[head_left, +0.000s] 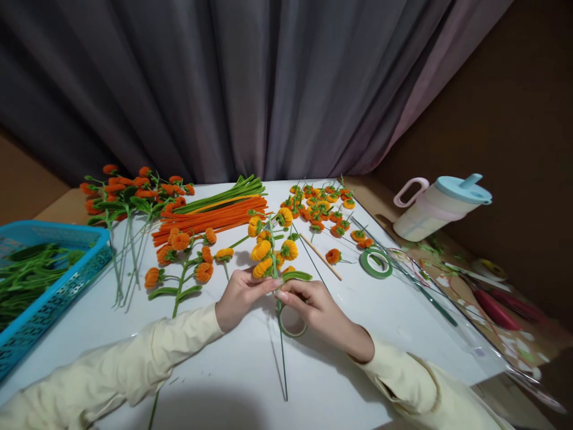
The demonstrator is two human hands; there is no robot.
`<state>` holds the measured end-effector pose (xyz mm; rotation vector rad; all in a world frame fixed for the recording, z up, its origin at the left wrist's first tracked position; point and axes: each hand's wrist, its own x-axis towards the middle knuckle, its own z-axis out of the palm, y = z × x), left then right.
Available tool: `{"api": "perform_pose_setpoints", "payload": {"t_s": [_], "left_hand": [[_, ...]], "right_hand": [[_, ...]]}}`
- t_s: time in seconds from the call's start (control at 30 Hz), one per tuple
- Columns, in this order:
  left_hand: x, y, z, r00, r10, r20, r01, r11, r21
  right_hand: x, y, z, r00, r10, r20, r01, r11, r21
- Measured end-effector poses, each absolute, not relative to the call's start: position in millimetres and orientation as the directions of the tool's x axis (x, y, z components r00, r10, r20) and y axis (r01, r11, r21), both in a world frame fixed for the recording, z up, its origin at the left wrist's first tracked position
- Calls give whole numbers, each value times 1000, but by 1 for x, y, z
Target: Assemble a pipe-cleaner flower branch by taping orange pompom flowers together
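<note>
My left hand (242, 297) pinches a fuzzy pipe-cleaner flower stem with several yellow blooms (261, 249), held upright over the table's middle. My right hand (316, 304) is closed at the same spot, its thumb and forefinger pressed on the stem. A green fuzzy leaf (298, 276) sticks out to the right just above those fingers. Below them the thin dark wire stem (283, 364) runs down toward me. A roll of green tape (293, 331) sits under my right hand, partly covered by it; whether its tape reaches the stem I cannot tell.
An orange flower spray (181, 278) lies left of my hands. Behind are orange pipe cleaners (215, 218), green ones (224, 194), finished orange flowers (129, 194) and loose flower heads (320, 206). A blue basket (96, 245), second tape roll (375, 264), wooden stick (320, 257) and tumbler (432, 209) flank them.
</note>
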<state>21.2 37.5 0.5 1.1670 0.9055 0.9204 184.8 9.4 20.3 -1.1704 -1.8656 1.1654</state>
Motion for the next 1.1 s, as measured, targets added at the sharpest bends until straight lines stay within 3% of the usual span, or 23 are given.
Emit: {"api": "perform_pose_setpoints", "payload": {"t_s": [0.1, 0.43, 0.7, 1.1], "left_hand": [[22, 37, -1, 343, 936, -84, -112, 129, 985], [23, 36, 2, 300, 950, -92, -76, 119, 990], [25, 37, 2, 249, 961, -125, -42, 139, 989], [25, 37, 8, 277, 945, -172, -63, 196, 979]], "right_hand": [[185, 10, 19, -423, 901, 96, 403, 282, -871], [187, 14, 14, -456, 888, 53, 426, 270, -864], [186, 8, 15, -463, 875, 141, 670, 450, -591], [188, 8, 9, -478, 850, 221, 688, 518, -507]]}}
